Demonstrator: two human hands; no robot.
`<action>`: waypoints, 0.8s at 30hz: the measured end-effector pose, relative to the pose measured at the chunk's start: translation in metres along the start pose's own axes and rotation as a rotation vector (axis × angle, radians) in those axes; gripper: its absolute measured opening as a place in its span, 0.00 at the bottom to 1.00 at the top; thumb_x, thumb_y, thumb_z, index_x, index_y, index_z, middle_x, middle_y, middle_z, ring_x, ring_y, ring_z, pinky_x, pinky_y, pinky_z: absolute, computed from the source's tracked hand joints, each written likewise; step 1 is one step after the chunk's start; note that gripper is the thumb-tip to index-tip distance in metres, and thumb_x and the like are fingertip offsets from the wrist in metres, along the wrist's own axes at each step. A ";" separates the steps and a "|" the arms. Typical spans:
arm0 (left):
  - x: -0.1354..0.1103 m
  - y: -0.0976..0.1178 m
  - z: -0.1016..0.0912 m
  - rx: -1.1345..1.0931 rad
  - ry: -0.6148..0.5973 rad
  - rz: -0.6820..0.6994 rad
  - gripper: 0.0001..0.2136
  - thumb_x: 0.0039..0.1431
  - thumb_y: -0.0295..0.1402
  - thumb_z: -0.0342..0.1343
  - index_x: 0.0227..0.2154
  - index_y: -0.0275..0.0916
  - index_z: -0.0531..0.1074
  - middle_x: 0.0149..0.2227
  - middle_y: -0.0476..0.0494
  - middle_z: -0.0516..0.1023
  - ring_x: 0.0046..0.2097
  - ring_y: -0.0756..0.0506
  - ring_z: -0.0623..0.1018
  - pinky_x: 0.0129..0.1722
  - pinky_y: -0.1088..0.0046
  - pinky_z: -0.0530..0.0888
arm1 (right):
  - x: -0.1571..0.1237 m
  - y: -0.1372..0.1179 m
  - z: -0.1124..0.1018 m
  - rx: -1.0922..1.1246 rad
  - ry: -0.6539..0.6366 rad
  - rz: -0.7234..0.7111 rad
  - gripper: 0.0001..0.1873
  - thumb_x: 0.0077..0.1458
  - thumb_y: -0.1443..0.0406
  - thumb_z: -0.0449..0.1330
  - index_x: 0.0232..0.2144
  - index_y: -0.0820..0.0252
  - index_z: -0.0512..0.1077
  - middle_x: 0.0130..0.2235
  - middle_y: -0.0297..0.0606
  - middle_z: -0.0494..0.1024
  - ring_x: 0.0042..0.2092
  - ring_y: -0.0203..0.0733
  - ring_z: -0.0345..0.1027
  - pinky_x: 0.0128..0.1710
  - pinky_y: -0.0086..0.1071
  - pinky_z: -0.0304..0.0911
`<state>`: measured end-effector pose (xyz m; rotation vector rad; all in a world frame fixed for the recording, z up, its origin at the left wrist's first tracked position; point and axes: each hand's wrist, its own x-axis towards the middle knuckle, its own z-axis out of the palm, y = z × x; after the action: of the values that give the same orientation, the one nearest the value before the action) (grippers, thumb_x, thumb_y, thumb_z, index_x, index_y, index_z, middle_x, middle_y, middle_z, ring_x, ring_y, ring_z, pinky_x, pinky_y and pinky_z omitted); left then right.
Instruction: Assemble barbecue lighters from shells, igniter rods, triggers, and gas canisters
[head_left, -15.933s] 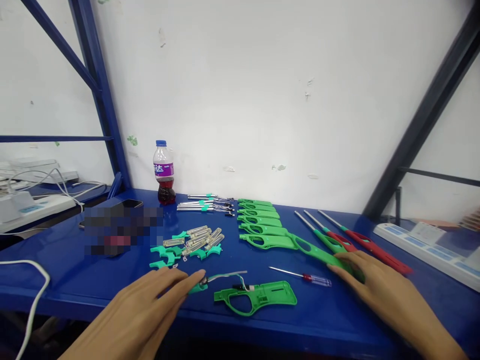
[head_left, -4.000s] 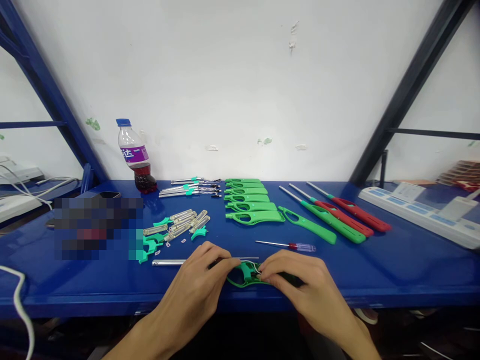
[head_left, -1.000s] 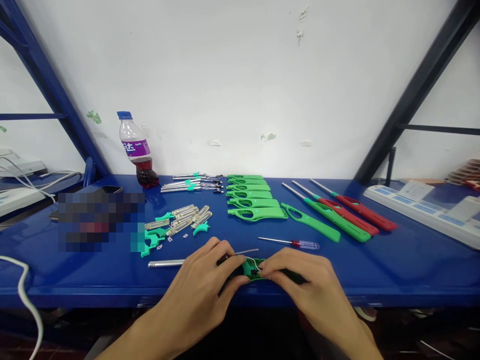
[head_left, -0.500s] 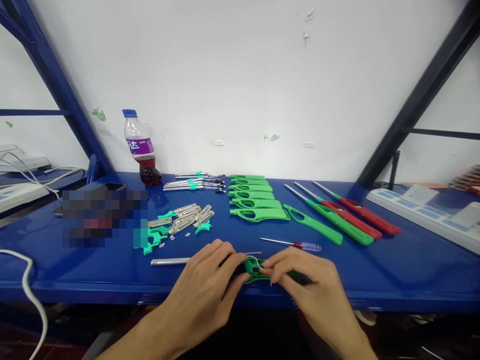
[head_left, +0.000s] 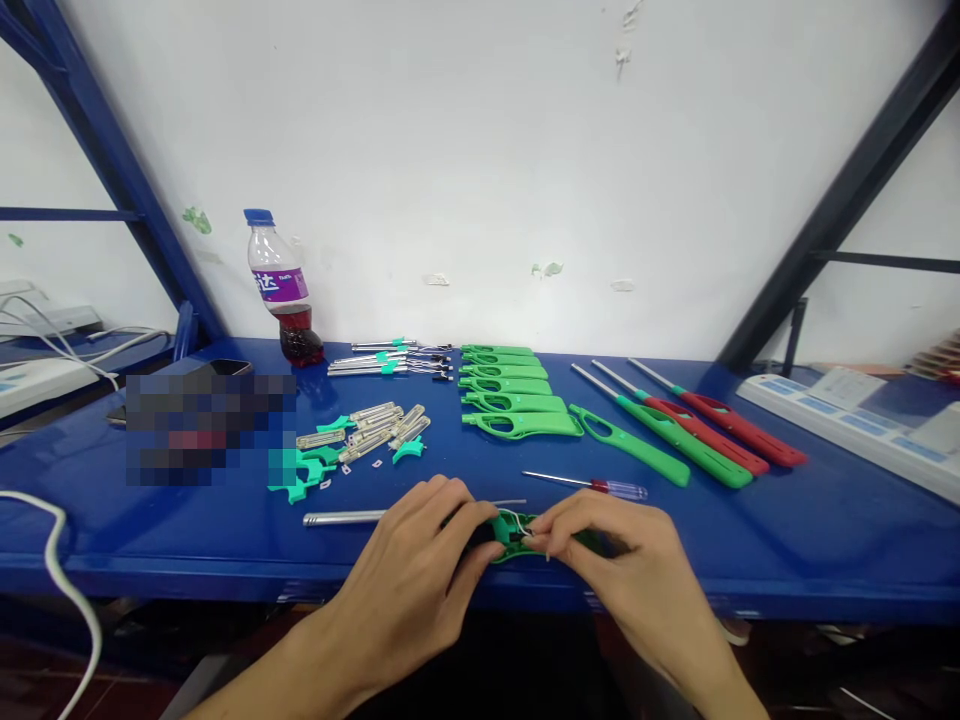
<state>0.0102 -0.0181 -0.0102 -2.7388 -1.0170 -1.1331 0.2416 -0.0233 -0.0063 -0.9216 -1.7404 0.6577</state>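
Note:
At the desk's front edge, my left hand (head_left: pixel 420 560) is closed around a green lighter casing half (head_left: pixel 511 553) lying with its inside up. A silver metal tube (head_left: pixel 341 518) sticks out to the left from under that hand. A teal trigger piece (head_left: pixel 501 530) sits in the casing beside my left fingertips. My right hand (head_left: pixel 626 555) pinches at a thin white wire (head_left: pixel 519 520) that loops over the casing; a small dark part shows by its fingertips. My right palm and fingers cover part of the casing's right end.
Behind the hands lies a screwdriver (head_left: pixel 619 489). Several green casing halves (head_left: pixel 517 402), clear fuel tanks (head_left: pixel 375 430), teal triggers (head_left: pixel 300 480) and tubes with wires (head_left: pixel 367 366) are laid out. Assembled lighters (head_left: pixel 697 445), a power strip (head_left: pixel 847 425) and a drink bottle (head_left: pixel 289 300) stand around.
The view has shifted slightly. Both hands stay at the casing, with the right fingertips moved only a little at the white wire.

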 end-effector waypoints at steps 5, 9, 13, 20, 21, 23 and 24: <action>0.003 -0.001 -0.003 -0.034 -0.013 0.018 0.07 0.73 0.23 0.57 0.49 0.38 0.73 0.41 0.44 0.77 0.39 0.42 0.74 0.40 0.64 0.73 | -0.003 0.000 -0.002 -0.080 -0.031 -0.025 0.13 0.62 0.73 0.67 0.31 0.49 0.82 0.36 0.24 0.88 0.39 0.34 0.84 0.44 0.19 0.73; 0.003 -0.001 -0.004 -0.040 -0.021 0.016 0.05 0.73 0.24 0.56 0.48 0.38 0.74 0.40 0.44 0.77 0.39 0.43 0.73 0.39 0.65 0.73 | -0.005 0.003 -0.004 -0.126 -0.034 -0.071 0.11 0.62 0.72 0.69 0.33 0.48 0.82 0.37 0.24 0.87 0.43 0.36 0.84 0.47 0.21 0.73; 0.002 -0.001 -0.004 -0.039 -0.019 0.018 0.05 0.74 0.25 0.56 0.47 0.38 0.75 0.40 0.44 0.77 0.40 0.43 0.73 0.40 0.66 0.73 | -0.007 0.006 -0.005 -0.184 -0.048 -0.041 0.08 0.64 0.69 0.70 0.36 0.47 0.82 0.39 0.24 0.87 0.41 0.36 0.83 0.46 0.23 0.73; 0.000 0.000 -0.005 0.005 -0.028 0.028 0.06 0.74 0.24 0.55 0.49 0.38 0.74 0.41 0.42 0.77 0.40 0.42 0.73 0.41 0.65 0.75 | -0.008 0.006 -0.006 -0.214 -0.069 0.007 0.04 0.66 0.64 0.69 0.38 0.47 0.82 0.39 0.27 0.87 0.40 0.38 0.82 0.45 0.26 0.73; 0.000 0.000 -0.005 0.010 -0.027 0.030 0.06 0.75 0.24 0.55 0.49 0.38 0.74 0.41 0.42 0.77 0.41 0.42 0.73 0.41 0.65 0.75 | -0.007 0.006 -0.006 -0.213 -0.071 0.007 0.04 0.66 0.64 0.69 0.38 0.47 0.82 0.39 0.27 0.87 0.40 0.39 0.82 0.44 0.27 0.73; 0.000 0.000 -0.005 0.018 -0.030 0.032 0.06 0.75 0.24 0.54 0.48 0.38 0.74 0.42 0.42 0.77 0.41 0.42 0.74 0.42 0.64 0.75 | -0.007 0.005 -0.006 -0.214 -0.079 0.001 0.04 0.66 0.65 0.69 0.38 0.47 0.82 0.39 0.28 0.87 0.40 0.39 0.82 0.44 0.27 0.73; 0.001 0.000 -0.006 0.019 -0.033 0.031 0.06 0.75 0.24 0.54 0.48 0.38 0.74 0.42 0.42 0.77 0.41 0.42 0.74 0.42 0.64 0.76 | -0.007 0.005 -0.006 -0.216 -0.081 -0.005 0.04 0.67 0.65 0.68 0.39 0.47 0.82 0.39 0.28 0.87 0.39 0.39 0.82 0.44 0.27 0.73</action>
<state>0.0071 -0.0195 -0.0055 -2.7567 -0.9803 -1.0723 0.2497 -0.0263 -0.0119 -1.0494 -1.9128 0.5170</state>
